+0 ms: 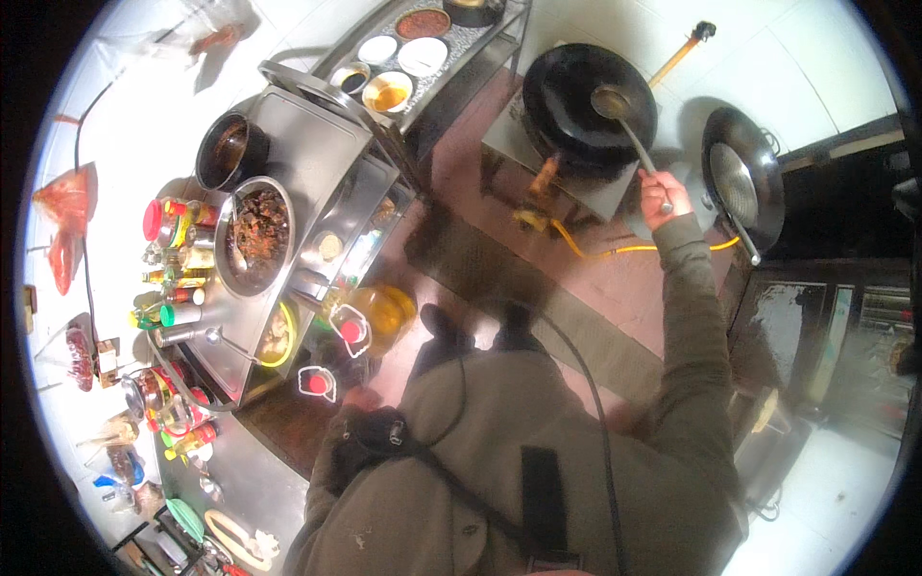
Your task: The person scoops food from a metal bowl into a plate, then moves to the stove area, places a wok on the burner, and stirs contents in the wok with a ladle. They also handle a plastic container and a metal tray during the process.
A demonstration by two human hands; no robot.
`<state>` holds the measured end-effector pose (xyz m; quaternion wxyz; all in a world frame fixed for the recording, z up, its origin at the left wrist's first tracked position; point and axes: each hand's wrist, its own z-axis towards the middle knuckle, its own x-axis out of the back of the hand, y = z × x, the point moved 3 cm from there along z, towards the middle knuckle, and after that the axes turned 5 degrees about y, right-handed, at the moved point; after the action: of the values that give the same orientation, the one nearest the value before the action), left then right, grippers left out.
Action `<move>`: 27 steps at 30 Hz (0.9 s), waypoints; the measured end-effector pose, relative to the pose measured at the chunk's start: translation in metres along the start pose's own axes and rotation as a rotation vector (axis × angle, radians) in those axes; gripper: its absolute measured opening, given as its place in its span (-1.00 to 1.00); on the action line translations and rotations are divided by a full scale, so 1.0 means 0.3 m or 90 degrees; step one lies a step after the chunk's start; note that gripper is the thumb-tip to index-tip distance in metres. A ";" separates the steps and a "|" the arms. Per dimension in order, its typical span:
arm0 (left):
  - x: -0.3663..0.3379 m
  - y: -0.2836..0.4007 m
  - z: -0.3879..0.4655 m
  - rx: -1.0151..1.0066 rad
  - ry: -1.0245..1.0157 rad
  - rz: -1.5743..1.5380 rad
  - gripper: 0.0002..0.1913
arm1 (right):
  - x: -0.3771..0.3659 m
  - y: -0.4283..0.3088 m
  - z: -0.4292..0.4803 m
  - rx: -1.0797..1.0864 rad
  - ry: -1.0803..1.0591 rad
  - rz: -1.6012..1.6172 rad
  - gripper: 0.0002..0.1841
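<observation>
My right hand (661, 196) grips the handle of a metal ladle (612, 103), whose bowl is over the inside of a black wok (569, 108). The wok sits on a gas burner stand and looks dark and shiny inside. My left hand (362, 398) hangs low at my left side, partly blurred, near a large bottle with a red cap and white handle (317, 383); whether it holds anything cannot be told. On the steel cart to the left, a metal bowl (290, 237) contains dark, chunky food with a spoon in it, beside a black pot (232, 151).
A second wok (774, 180) with a strainer stands at the right. A yellow gas hose (627, 250) runs below the burner. Seasoning bottles and jars (180, 315) crowd the cart's left edge. Small white bowls (423, 57) stand on the upper shelf. A cable hangs before my body.
</observation>
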<state>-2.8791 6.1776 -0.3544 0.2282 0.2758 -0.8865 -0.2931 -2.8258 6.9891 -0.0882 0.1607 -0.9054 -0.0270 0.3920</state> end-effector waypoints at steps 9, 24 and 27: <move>-0.274 0.217 -0.047 0.202 -0.007 -0.300 -0.92 | 0.172 -0.017 0.039 0.078 0.126 -0.127 -0.88; -0.505 0.090 -0.038 0.176 0.051 -0.161 -0.84 | -0.094 -0.270 -0.150 0.517 0.136 -0.681 -0.56; -0.491 0.026 0.004 0.067 -0.031 -0.069 -0.81 | -0.161 -0.291 -0.181 0.590 0.145 -0.746 -0.49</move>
<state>-2.7729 6.2750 -0.3860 0.1757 0.3281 -0.8896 -0.2646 -2.8134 7.0487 0.0076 0.7089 -0.6176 -0.3198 0.1174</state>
